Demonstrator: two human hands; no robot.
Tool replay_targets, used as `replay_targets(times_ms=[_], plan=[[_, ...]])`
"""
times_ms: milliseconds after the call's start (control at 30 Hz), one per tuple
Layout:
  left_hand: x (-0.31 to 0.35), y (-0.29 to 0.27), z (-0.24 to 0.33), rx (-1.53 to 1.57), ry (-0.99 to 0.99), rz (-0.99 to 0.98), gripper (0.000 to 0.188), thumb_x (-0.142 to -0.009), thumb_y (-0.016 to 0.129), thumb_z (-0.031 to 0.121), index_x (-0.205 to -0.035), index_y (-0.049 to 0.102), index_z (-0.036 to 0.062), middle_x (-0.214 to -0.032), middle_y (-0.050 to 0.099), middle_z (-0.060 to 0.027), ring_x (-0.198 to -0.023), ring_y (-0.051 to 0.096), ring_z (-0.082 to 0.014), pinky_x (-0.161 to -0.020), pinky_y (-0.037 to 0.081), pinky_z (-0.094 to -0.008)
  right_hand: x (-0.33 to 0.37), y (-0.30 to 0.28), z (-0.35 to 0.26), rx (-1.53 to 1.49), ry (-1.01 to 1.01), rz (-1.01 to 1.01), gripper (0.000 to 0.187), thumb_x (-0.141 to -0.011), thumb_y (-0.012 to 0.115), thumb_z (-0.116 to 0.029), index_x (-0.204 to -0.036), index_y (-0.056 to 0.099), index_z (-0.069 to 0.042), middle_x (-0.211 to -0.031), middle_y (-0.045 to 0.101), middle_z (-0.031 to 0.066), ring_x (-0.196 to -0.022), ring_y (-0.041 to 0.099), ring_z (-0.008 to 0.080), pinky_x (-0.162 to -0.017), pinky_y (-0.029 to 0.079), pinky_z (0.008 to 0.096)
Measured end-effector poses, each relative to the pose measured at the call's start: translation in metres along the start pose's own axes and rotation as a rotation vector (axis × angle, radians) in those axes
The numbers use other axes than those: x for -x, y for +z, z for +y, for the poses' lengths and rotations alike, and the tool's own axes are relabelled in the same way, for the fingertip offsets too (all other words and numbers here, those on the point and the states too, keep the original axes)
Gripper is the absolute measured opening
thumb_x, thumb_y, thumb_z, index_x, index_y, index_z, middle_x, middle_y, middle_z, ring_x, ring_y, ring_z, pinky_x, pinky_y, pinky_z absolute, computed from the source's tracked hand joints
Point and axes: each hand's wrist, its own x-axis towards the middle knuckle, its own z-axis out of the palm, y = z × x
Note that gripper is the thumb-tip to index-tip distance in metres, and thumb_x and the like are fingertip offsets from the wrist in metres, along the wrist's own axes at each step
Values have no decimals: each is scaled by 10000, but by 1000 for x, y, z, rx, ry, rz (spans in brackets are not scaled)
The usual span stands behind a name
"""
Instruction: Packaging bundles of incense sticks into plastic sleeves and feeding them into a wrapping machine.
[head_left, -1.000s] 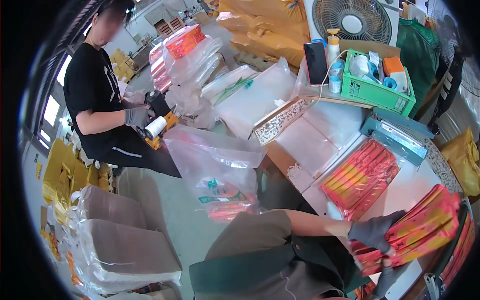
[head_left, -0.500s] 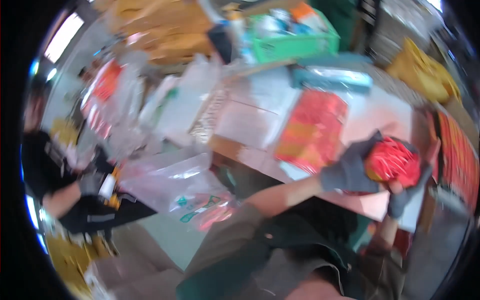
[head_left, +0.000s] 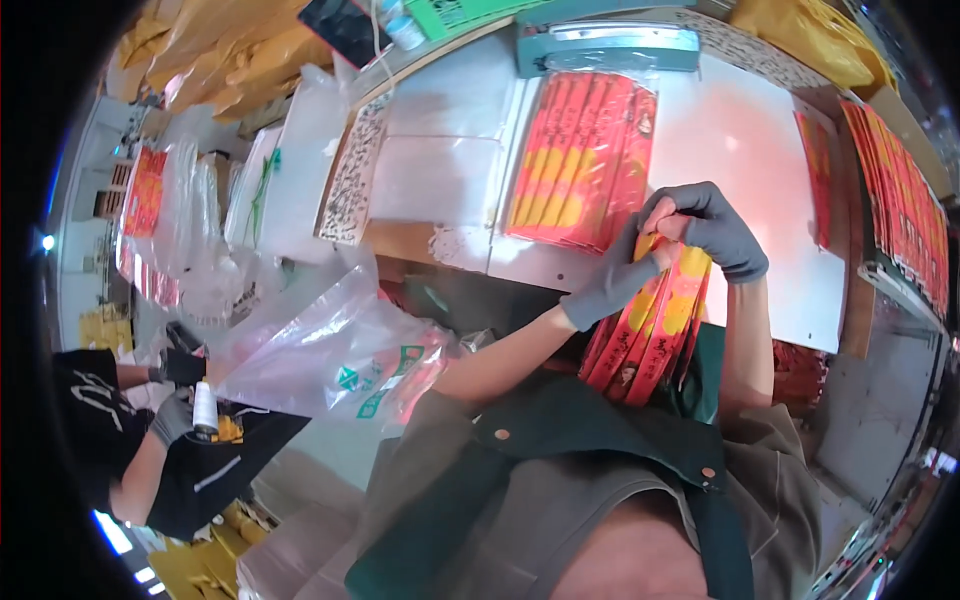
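Observation:
In front of my chest I hold a bundle of long red and yellow printed packets (head_left: 650, 325), its lower ends hanging toward my apron. My left hand (head_left: 610, 283), in a grey glove with bare fingertips, is closed round the bundle's upper left side. At the top, my right hand (head_left: 722, 235), gloved alike, is closed with its fingertips pressed together beside the left thumb. Whether it pinches the packets or a wrapping there is hard to make out. Just beyond my hands, red and yellow packs in clear film (head_left: 580, 165) lie side by side on the white tabletop (head_left: 735, 150).
A teal bar-shaped sealing machine (head_left: 610, 48) stands behind the packs. More red packets (head_left: 905, 210) stand in a box at the right. A large clear plastic bag (head_left: 320, 340) hangs at the left. A co-worker's gloved hand (head_left: 172, 418) is near a white thread cone (head_left: 205, 408).
The red bundle and both my hands have moved left and nearer to my body. The bundle's long sides now show, where earlier its bunched red end showed. The view has shifted.

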Motion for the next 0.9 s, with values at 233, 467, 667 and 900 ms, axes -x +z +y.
replay_targets(times_ms=[233,467,667,900], plan=[[71,-161,66,-551,161,436,264,-790,589,16,-1054,569,4,-1023,604,-47,-973,556,-128,-830,445,-291,-28,14,-1,33,129,-57,146,-751,603,-108,-761,617,37,-756,597,61,-727,531,120,-678,400,244],[102,-280,79,-1361,-103,710,173,-728,622,128,-835,563,6,-780,548,-130,-754,566,-287,-689,451,-357,-39,19,-4,34,131,-44,170,-742,606,-140,-762,622,27,-751,600,49,-701,523,106,-651,392,233],[99,-281,75,-1484,330,784,184,-813,552,152,-737,528,-14,-675,508,-110,-624,532,-233,-601,426,-331,-35,21,-4,71,142,-13,179,-738,612,-156,-769,633,20,-760,607,40,-704,526,102,-655,395,231],[70,-145,107,-355,346,512,130,-819,572,115,-743,531,18,-649,516,-21,-566,473,-106,-534,381,-249,-26,15,1,37,87,9,116,-782,583,-68,-833,637,21,-806,624,50,-769,555,98,-705,433,233]])
